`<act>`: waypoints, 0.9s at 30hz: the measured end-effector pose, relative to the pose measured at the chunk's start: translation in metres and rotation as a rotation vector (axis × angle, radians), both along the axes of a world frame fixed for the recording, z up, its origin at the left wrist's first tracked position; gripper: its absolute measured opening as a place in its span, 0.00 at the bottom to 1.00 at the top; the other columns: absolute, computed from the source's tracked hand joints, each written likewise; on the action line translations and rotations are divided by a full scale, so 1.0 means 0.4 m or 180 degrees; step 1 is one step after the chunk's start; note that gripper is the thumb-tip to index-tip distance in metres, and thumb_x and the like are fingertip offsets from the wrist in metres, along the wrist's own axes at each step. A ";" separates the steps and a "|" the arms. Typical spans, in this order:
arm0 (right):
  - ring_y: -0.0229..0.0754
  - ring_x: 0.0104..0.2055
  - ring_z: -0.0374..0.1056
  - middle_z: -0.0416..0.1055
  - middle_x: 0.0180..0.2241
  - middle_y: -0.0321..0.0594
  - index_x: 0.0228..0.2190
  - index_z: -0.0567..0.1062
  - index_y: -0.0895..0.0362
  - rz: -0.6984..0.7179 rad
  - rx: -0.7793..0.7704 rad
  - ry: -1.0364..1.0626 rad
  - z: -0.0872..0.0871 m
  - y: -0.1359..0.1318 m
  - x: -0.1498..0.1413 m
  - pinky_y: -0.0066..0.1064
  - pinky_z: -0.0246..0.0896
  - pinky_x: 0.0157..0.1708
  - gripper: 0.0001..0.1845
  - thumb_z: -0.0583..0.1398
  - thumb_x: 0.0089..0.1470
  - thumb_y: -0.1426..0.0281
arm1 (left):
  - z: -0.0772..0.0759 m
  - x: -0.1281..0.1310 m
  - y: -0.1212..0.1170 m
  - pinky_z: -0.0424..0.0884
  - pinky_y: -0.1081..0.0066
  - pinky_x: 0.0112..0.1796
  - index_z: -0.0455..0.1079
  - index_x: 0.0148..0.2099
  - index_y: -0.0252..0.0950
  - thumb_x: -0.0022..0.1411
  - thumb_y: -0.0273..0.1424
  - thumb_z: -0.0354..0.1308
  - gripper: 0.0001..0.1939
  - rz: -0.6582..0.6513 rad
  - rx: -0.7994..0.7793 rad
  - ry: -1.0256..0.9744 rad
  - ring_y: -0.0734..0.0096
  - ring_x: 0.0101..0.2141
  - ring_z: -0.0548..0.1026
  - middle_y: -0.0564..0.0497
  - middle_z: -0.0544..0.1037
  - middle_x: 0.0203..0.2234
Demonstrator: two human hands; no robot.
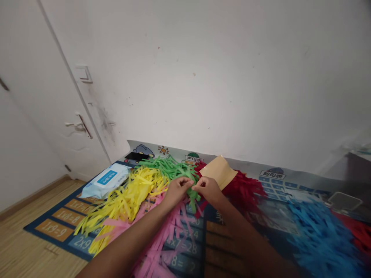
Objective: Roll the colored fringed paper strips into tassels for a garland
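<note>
My left hand [179, 187] and my right hand [208, 188] are close together over the middle of the mat, thumbs and fingers pinched. Between them hangs a small bunch of green strips [193, 201], which both hands seem to grip; the exact hold is too small to make out. Behind lies a pile of green strips [166, 166]. Yellow strips [127, 193] spread to the left, and pink strips [153, 251] lie below my left forearm. A tan paper piece [218, 172] sits just beyond my right hand, on dark red strips [246, 193].
A printed mat [188, 233] covers the surface, its back edge curling against the wall [203, 77]. A wet wipes pack [107, 180] and a black phone [136, 156] lie left. Blue strips [319, 231] and bright red strips [355, 231] are at right. A door [58, 116] stands left.
</note>
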State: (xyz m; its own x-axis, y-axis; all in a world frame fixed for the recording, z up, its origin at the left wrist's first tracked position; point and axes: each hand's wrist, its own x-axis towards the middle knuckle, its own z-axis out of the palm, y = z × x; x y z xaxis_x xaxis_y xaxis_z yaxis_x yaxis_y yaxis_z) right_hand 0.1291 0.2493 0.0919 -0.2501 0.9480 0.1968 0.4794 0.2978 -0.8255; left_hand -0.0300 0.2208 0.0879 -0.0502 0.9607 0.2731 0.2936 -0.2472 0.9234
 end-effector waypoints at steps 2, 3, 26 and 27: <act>0.35 0.20 0.59 0.65 0.15 0.30 0.18 0.70 0.56 0.0130 -0.0112 0.0182 -0.019 -0.004 0.001 0.25 0.51 0.20 0.10 0.65 0.39 0.65 | -0.014 0.005 0.006 0.58 0.74 0.22 0.73 0.28 0.34 0.51 0.42 0.60 0.15 -0.0097 -0.0229 -0.0210 0.75 0.18 0.65 0.54 0.71 0.17; 0.35 0.20 0.58 0.64 0.15 0.30 0.18 0.70 0.56 0.0191 -0.0157 0.0263 -0.025 -0.006 0.001 0.24 0.51 0.20 0.10 0.65 0.39 0.65 | -0.019 0.008 0.007 0.57 0.75 0.21 0.73 0.28 0.33 0.50 0.43 0.61 0.16 -0.0133 -0.0310 -0.0305 0.76 0.17 0.63 0.55 0.70 0.16; 0.40 0.29 0.67 0.72 0.23 0.35 0.19 0.73 0.56 0.0562 0.0118 0.0638 -0.039 -0.042 0.007 0.29 0.59 0.32 0.09 0.57 0.45 0.68 | -0.029 -0.004 -0.005 0.59 0.74 0.26 0.71 0.28 0.33 0.51 0.43 0.62 0.16 -0.0137 -0.0391 -0.0851 0.74 0.23 0.66 0.55 0.70 0.21; 0.40 0.29 0.67 0.72 0.23 0.35 0.19 0.74 0.56 0.0566 0.0123 0.0627 -0.038 -0.043 0.007 0.29 0.59 0.32 0.09 0.57 0.45 0.68 | -0.029 -0.004 -0.005 0.59 0.74 0.26 0.71 0.28 0.33 0.51 0.42 0.62 0.15 -0.0132 -0.0404 -0.0868 0.74 0.23 0.66 0.55 0.70 0.20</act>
State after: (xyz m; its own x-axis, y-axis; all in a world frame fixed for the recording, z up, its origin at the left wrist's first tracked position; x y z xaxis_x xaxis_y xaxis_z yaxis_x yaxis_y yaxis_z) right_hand 0.1319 0.2322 0.0767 -0.3654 0.8834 0.2934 0.2480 0.3961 -0.8841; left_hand -0.0315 0.2190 0.0761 -0.0652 0.9890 0.1326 0.0225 -0.1313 0.9911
